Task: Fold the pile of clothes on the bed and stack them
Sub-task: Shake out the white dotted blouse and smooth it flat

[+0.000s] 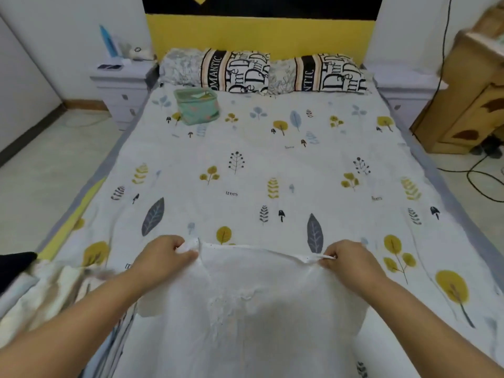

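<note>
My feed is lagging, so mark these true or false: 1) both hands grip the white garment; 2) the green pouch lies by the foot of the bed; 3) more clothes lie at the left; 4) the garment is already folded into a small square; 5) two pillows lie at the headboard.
1) True: the left hand and right hand each grip the far edge of the white garment.
2) False: the green pouch sits near the pillows, far from the hands.
3) True: a clothes pile lies at the left.
4) False: it is spread out, not folded.
5) True.
</note>
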`<state>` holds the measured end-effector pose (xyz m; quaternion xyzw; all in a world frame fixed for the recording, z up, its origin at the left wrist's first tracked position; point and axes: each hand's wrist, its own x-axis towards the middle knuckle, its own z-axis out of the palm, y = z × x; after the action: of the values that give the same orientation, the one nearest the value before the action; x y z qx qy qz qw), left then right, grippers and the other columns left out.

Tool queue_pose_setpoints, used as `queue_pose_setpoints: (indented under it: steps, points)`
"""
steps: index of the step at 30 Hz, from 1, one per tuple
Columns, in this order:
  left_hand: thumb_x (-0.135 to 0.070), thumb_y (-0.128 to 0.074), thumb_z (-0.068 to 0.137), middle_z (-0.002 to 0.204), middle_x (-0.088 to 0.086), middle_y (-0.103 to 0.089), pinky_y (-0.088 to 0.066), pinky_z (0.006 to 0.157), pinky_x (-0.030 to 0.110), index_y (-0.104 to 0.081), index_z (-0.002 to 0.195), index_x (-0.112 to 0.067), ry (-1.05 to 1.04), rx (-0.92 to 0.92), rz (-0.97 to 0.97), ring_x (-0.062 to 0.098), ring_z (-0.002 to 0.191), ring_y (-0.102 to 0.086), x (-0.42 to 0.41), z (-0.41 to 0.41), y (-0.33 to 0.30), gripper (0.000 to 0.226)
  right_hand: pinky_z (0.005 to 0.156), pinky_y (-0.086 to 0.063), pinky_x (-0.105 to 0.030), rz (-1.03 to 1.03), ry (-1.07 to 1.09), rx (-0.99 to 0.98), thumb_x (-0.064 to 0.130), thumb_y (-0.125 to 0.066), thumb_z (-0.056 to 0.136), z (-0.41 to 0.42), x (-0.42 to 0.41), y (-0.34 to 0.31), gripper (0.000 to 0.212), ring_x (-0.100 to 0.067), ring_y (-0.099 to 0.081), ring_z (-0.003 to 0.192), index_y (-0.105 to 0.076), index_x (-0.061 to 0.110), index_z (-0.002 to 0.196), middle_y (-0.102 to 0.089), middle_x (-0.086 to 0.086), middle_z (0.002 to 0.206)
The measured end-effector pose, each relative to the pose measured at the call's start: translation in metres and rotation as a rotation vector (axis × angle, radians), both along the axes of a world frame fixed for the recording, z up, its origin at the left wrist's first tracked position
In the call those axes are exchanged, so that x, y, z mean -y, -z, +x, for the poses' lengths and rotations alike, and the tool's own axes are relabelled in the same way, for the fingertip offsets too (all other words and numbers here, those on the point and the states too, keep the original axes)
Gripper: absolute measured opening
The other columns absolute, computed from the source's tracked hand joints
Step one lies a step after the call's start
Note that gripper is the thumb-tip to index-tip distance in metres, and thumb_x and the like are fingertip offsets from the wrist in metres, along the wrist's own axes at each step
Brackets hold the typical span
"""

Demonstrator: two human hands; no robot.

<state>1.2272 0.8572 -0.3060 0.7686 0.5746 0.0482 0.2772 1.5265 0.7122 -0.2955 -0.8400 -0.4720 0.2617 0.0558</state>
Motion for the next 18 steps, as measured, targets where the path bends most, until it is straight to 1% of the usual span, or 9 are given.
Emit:
queue_pose_setpoints:
  steps: [1, 3, 4, 6, 8, 10, 12, 15, 18]
  points:
    - [-0.031, -0.065, 0.082, 0.051, -0.007, -0.043, -0.03, 0.049, 0.025, -0.042, 0.052, -0.019, -0.004, 0.012, -0.015, 0.008, 0.05, -0.043, -0.007, 0.002, 0.015, 0.04, 0.059, -0.035, -0.025, 0.016, 0.013, 0.021, 0.025, -0.061, 0.088, 0.001, -0.006, 0.019, 0.009, -0.02, -0.06, 0.084, -0.068, 0.02, 0.085, -0.066, -0.005, 0.09]
    - [-0.035, -0.068, 0.08, 0.053, -0.009, -0.049, -0.032, 0.051, 0.023, -0.049, 0.052, -0.021, -0.031, 0.047, -0.054, 0.006, 0.052, -0.046, -0.022, 0.005, 0.04, 0.037, 0.067, -0.035, -0.023, 0.043, 0.051, 0.073, 0.024, -0.059, 0.089, 0.002, -0.016, 0.056, 0.019, -0.022, -0.06, 0.097, -0.064, 0.018, 0.107, -0.065, -0.006, 0.107]
    - [-0.036, -0.068, 0.08, 0.052, -0.009, -0.05, -0.032, 0.052, 0.022, -0.051, 0.052, -0.021, -0.037, 0.057, -0.079, 0.007, 0.053, -0.047, -0.03, 0.006, 0.051, 0.036, 0.067, -0.035, -0.023, 0.057, 0.062, 0.098, 0.024, -0.058, 0.09, 0.004, -0.021, 0.072, 0.022, -0.023, -0.06, 0.096, -0.061, 0.018, 0.111, -0.065, -0.006, 0.108]
    - [-0.034, -0.069, 0.079, 0.051, -0.009, -0.053, -0.034, 0.052, 0.02, -0.056, 0.051, -0.018, -0.003, 0.027, -0.126, 0.007, 0.052, -0.048, -0.044, 0.008, 0.07, 0.035, 0.065, -0.035, -0.025, 0.083, 0.064, 0.156, 0.024, -0.054, 0.092, 0.007, -0.033, 0.098, 0.016, -0.022, -0.057, 0.083, -0.059, 0.016, 0.106, -0.065, -0.006, 0.1]
    - [-0.032, -0.074, 0.075, 0.057, -0.009, -0.061, -0.038, 0.054, 0.016, -0.065, 0.057, -0.019, 0.07, -0.043, -0.174, 0.007, 0.058, -0.054, -0.057, 0.01, 0.085, 0.024, 0.062, -0.037, -0.027, 0.096, 0.054, 0.216, 0.026, -0.05, 0.094, 0.012, -0.045, 0.118, 0.014, -0.019, -0.05, 0.071, -0.057, 0.015, 0.092, -0.064, -0.005, 0.089]
    - [-0.035, -0.08, 0.069, 0.064, -0.009, -0.065, -0.04, 0.059, 0.017, -0.069, 0.062, -0.022, 0.139, -0.116, -0.232, 0.007, 0.063, -0.057, -0.073, 0.01, 0.102, 0.018, 0.063, -0.038, -0.029, 0.103, 0.019, 0.27, 0.03, -0.048, 0.096, 0.021, -0.057, 0.139, 0.02, -0.021, -0.052, 0.074, -0.057, 0.017, 0.085, -0.065, -0.005, 0.086]
    - [-0.036, -0.08, 0.068, 0.055, -0.009, -0.057, -0.038, 0.057, 0.02, -0.065, 0.056, -0.015, 0.168, -0.177, -0.246, 0.01, 0.054, -0.051, -0.089, 0.01, 0.119, 0.029, 0.069, -0.034, -0.03, 0.083, -0.019, 0.313, 0.034, -0.044, 0.098, 0.027, -0.068, 0.156, 0.025, -0.023, -0.056, 0.082, -0.059, 0.018, 0.086, -0.065, -0.003, 0.087]
    - [-0.037, -0.07, 0.079, 0.04, -0.006, -0.032, -0.022, 0.045, 0.021, -0.039, 0.041, -0.016, 0.077, -0.183, -0.06, 0.011, 0.041, -0.03, -0.11, 0.016, 0.141, 0.054, 0.069, -0.032, -0.031, 0.069, -0.062, 0.277, 0.034, -0.036, 0.1, 0.036, -0.089, 0.178, 0.03, -0.023, -0.051, 0.076, -0.049, 0.018, 0.078, -0.063, -0.004, 0.084]
    - [-0.036, -0.062, 0.085, 0.038, -0.006, -0.031, -0.021, 0.045, 0.026, -0.038, 0.04, -0.018, -0.046, -0.118, 0.109, 0.014, 0.041, -0.033, -0.125, 0.03, 0.162, 0.054, 0.06, -0.032, -0.032, 0.12, -0.091, 0.259, 0.032, -0.034, 0.101, 0.049, -0.118, 0.194, 0.034, -0.028, -0.051, 0.075, -0.041, 0.014, 0.073, -0.058, -0.013, 0.08]
